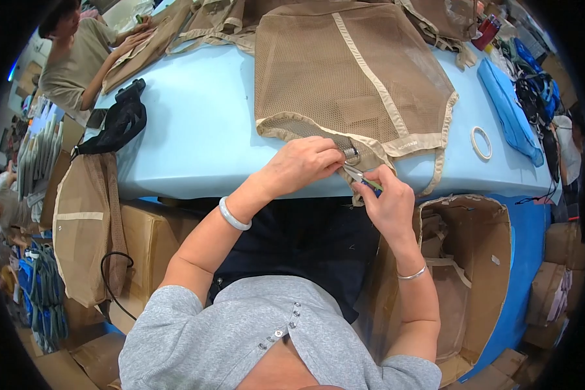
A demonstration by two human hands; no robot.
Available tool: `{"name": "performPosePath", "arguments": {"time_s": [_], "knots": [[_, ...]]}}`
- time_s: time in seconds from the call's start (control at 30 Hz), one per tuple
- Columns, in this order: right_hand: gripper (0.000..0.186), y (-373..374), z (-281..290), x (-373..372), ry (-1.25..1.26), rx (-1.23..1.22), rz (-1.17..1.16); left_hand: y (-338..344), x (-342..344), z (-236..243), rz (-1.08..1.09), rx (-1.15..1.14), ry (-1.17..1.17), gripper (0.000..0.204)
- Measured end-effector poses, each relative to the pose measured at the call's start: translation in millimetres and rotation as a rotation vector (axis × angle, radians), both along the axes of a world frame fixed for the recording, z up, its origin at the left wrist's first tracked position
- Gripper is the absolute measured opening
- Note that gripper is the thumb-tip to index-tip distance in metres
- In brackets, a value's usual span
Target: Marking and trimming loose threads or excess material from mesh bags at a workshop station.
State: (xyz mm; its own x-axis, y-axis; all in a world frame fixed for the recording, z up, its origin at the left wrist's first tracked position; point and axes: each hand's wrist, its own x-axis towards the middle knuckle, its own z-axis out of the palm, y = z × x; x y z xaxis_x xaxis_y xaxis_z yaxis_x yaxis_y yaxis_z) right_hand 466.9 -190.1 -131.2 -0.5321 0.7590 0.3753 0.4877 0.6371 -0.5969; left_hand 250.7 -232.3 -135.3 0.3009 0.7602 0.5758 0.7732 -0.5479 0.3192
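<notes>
A brown mesh bag with beige binding lies across the table's front edge before me. My left hand is closed in a pinch on its bound edge, next to a small silvery metal fitting. In my right hand is a pair of thread snips with metal blades and a blue and green grip. The blade tips reach to my left fingertips, at the binding. Whether a thread lies between the blades is too small to tell.
On the pale blue table are a tape roll, a blue pouch and more brown mesh pieces at the back. A black strap hangs over the left edge. A cardboard box stands at my right. A co-worker handles mesh at far left.
</notes>
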Motion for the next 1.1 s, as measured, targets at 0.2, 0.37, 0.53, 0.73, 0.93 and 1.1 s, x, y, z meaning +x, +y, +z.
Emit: {"name": "performPosePath", "arguments": {"time_s": [0.2, 0.37, 0.53, 0.73, 0.93, 1.1], "knots": [[0.024, 0, -1, -1, -0.005, 0.008, 0.005, -1, 0, 1, 0.000, -0.004, -0.004, 0.011], [0.024, 6, 1, 11, 0.030, -0.101, 0.038, -5, -4, 3, 0.006, -0.006, -0.129, 0.009], [0.029, 11, 21, 37, -0.005, -0.350, 0.204, -43, -18, 17, 0.020, -0.225, -0.045, 0.010], [0.037, 7, 29, 29, 0.041, -0.251, 0.082, -41, -18, 15, 0.061, -0.011, -0.024, 0.010], [0.042, -1, -8, -5, -0.021, 0.120, 0.101, -10, -20, 9, 0.011, -0.004, 0.065, 0.020], [0.031, 3, -9, -5, -0.037, 0.179, 0.088, 8, -28, 3, -0.086, 0.049, 0.179, 0.015]]}}
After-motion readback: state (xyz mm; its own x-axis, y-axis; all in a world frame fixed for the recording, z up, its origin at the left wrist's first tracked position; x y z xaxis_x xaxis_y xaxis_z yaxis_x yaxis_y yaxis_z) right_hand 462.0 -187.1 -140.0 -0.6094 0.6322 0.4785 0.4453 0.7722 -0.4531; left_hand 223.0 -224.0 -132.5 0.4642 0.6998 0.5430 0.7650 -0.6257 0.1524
